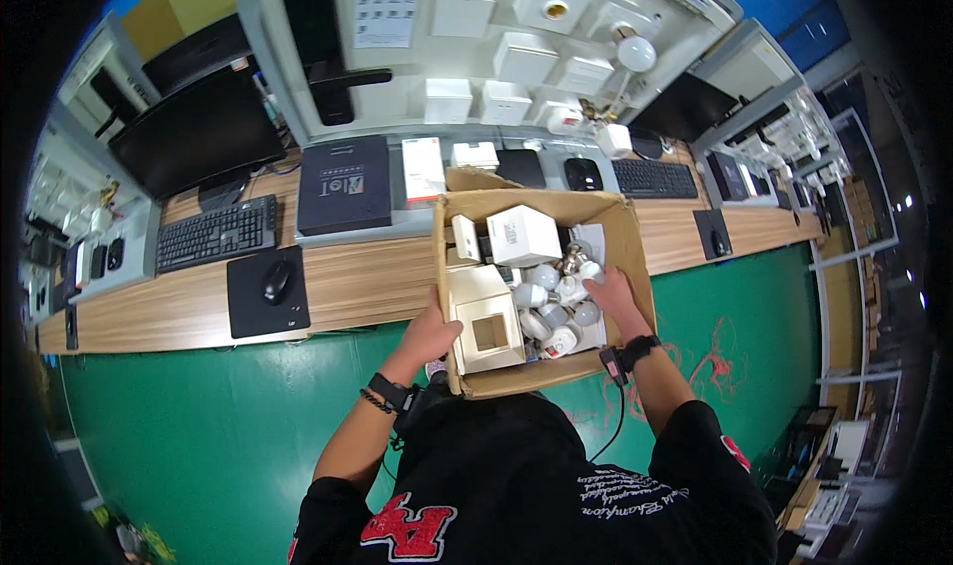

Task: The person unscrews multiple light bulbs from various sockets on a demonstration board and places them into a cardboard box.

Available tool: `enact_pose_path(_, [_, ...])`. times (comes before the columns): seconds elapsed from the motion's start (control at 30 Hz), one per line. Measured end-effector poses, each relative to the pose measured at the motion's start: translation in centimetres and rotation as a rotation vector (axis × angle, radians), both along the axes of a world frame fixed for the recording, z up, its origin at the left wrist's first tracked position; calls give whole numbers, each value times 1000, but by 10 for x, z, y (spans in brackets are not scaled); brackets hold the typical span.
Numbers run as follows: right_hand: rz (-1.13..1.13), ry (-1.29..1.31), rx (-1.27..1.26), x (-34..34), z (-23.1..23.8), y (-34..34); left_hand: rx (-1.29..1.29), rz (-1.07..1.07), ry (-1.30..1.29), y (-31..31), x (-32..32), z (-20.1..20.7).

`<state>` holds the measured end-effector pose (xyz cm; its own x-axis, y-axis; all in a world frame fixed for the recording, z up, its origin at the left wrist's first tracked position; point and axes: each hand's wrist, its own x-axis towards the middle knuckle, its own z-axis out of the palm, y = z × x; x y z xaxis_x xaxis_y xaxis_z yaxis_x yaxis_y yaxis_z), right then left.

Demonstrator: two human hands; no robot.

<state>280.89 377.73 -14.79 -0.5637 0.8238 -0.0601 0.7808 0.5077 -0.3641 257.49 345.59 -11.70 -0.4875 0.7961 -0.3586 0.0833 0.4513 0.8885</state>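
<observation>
An open cardboard box point(544, 378) is in front of my body, at the front edge of the desk. My left hand point(429, 335) grips its left wall, thumb over the rim. My right hand point(615, 295) reaches inside at the right, fingers closed at a white light bulb point(593, 272) among several others; its far fingers are partly hidden. Loose white bulbs point(543, 276) fill the right half of the box. On the left lies a white carton with a square cutout point(486, 319). A white cube-shaped box point(524, 235) sits at the back.
Behind stands a wooden desk point(362, 280) with a dark flat box point(344, 185), a keyboard point(216, 233), a mouse point(277, 281) and a monitor point(199, 133). A display panel point(407, 78) carries white switch boxes and a lit-looking round bulb point(636, 54). Red strands point(715, 361) lie on the green floor.
</observation>
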Motion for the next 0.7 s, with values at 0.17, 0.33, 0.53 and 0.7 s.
enact_pose_path(0.17, [131,-54,-120,-23,8,-9,13,3,33,-1,3,0])
enact_pose_path(0.33, [145,-56,-162,-36,12,-10,61,-7,-11,0,4,0])
enact_pose_path(0.53, [204,352,-386,-99,124,43,84,-13,2,0,3,-19])
enact_pose_path(0.7, [38,1204,-1287,-174,246,108,94,7,30,-4,1,-29])
